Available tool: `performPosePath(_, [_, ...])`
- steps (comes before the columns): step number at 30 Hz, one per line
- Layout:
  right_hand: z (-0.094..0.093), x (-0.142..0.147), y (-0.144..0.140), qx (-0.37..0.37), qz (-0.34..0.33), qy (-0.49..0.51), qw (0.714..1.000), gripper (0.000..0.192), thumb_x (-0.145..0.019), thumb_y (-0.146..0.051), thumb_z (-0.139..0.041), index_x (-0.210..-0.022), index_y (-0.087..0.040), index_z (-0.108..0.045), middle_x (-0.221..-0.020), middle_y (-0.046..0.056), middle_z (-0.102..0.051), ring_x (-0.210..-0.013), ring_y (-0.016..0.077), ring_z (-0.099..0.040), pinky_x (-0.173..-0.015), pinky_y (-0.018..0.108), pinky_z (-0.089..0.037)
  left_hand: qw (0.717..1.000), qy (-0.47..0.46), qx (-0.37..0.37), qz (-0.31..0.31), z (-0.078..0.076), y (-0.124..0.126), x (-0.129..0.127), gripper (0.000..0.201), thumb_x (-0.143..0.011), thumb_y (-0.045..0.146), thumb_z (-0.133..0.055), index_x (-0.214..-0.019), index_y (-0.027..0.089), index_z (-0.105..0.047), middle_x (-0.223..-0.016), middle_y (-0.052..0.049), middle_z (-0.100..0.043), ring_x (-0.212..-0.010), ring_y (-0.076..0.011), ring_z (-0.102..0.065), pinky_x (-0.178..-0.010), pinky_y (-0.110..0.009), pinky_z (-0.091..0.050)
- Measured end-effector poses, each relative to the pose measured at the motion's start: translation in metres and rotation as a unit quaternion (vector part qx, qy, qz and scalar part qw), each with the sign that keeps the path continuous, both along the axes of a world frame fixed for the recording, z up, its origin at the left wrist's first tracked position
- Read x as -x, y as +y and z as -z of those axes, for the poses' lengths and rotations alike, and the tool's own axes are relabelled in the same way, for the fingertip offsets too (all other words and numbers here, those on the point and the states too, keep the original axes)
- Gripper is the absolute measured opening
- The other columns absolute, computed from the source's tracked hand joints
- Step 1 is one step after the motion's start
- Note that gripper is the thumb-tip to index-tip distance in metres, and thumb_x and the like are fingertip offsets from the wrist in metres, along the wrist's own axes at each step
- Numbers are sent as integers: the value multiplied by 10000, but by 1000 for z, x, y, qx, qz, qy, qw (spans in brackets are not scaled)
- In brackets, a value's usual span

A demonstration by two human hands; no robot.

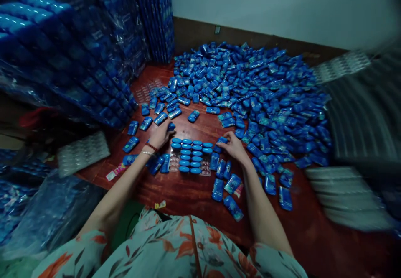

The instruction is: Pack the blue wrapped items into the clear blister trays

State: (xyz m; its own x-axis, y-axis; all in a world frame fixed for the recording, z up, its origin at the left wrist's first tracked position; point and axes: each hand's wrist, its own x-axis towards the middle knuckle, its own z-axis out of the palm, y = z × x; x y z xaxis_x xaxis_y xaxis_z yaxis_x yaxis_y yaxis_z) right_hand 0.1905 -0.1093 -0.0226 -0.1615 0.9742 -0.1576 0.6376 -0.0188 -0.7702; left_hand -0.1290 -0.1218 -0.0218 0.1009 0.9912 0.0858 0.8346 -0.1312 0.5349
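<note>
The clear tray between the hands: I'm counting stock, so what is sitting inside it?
The clear tray holds rows of blue capsule-shaped pieces filling most pockets; its right edge shows empty pockets. The left hand and right hand each touch a blue piece at its corners. What lies under the tray is covered.

The right side is smeared by motion, so the pale stacks (341,198) there lose all detail, and the print on the blue packets (250,90) of the pile is too small to read. The left hand (161,136) covers whatever its fingertips press beside the tray (190,156), and the right hand (233,146) hides most of the packet (222,140) it pinches. The wrapped blue stacks (62,52) are cut off by the left and top edges.
</note>
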Motion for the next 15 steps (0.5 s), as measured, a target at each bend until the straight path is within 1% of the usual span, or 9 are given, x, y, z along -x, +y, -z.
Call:
performPosePath(1, [2,-5,-11,1,53,78,996,354,-679,-401,-648,-895,-220,-435,-650,-73,-505,-512,110,-511,-489,238,-415,998,-46,-21,-39,-1,-12,4,305,-835,246,-494,-1125,165,-450,-972,-90,-607,-898,-211,-598,-776,-314,-464])
performPosePath(2, [3,-9,-22,-1,98,150,984,365,-676,-408,-646,-902,-227,-425,-652,-78,-501,-487,104,-508,-468,235,-412,990,-107,-43,-80,-2,-24,7,291,-844,273,-487,-1114,173,-447,-955,-75,-601,-879,-196,-596,-768,-304,-466])
performPosePath(4, [2,-12,-42,-14,158,242,957,393,-680,-408,-650,-957,-234,-432,-678,-72,-522,-478,104,-529,-453,232,-416,955,-246,-66,-154,-6,-47,12,289,-833,335,-514,-1076,190,-453,-885,-35,-585,-801,-157,-588,-724,-270,-471])
performPosePath(6, [-1,-12,-60,-20,199,283,938,441,-674,-401,-671,-1022,-235,-457,-702,-58,-549,-473,106,-544,-444,233,-419,907,-370,-34,-197,-13,-69,14,333,-819,405,-532,-1070,205,-441,-792,5,-562,-690,-123,-568,-656,-244,-473])
performPosePath(8, [-4,-10,-76,0,213,300,930,459,-667,-404,-688,-1042,-226,-493,-713,-42,-571,-462,104,-540,-436,236,-422,865,-453,23,-216,-20,-88,14,380,-809,452,-539,-1078,209,-426,-726,31,-539,-619,-105,-549,-608,-233,-472])
performPosePath(10, [-4,-7,-90,29,202,300,932,425,-663,-410,-695,-1002,-210,-535,-724,-20,-597,-475,108,-543,-441,241,-433,837,-493,52,-231,-25,-102,11,403,-782,459,-579,-1057,204,-432,-714,39,-531,-605,-95,-544,-583,-217,-466])
performPosePath(12, [-4,-1,-103,32,188,286,939,377,-660,-403,-703,-948,-203,-563,-759,1,-619,-547,124,-572,-478,246,-457,826,-502,49,-251,-27,-113,8,427,-745,438,-633,-1042,198,-441,-734,38,-537,-606,-87,-539,-554,-194,-450])
performPosePath(13, [-4,2,-108,20,184,275,943,355,-665,-396,-702,-932,-204,-569,-785,8,-625,-592,133,-585,-504,249,-471,824,-504,47,-256,-27,-118,6,448,-732,424,-651,-1057,199,-439,-753,34,-547,-607,-83,-539,-545,-188,-445])
performPosePath(15, [-5,10,-114,-29,177,245,953,303,-698,-379,-684,-923,-209,-575,-837,16,-627,-683,149,-601,-568,264,-495,823,-506,51,-252,-26,-124,2,506,-716,395,-672,-1116,210,-422,-812,19,-577,-638,-87,-556,-565,-194,-457])
